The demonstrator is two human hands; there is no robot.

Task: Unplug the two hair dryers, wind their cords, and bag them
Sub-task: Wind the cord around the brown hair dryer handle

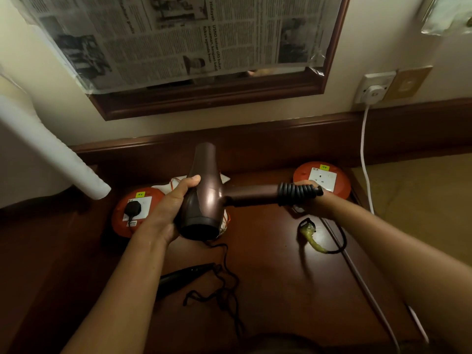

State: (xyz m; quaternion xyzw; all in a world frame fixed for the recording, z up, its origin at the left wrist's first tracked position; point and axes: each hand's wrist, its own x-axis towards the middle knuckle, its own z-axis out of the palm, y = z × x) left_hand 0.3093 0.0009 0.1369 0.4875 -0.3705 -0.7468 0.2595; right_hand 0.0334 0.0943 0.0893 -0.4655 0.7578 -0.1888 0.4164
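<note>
Left hand (176, 200) curls round the barrel of the brown dryer (204, 192), held level above the table (268, 264) so the handle sticks out sideways for winding. Right hand (310, 194) pinches the cord (293, 194) vs the handle end, prob to keep the coils tight; its plug (307, 227) lies just right of the dryer, already out. 2nd dryer (184, 275) lies below it, its plug apparently still in the left socket (136, 209). Yellow tags there too small to read. Newspaper (178, 34) above: "USNO" legible.
</note>
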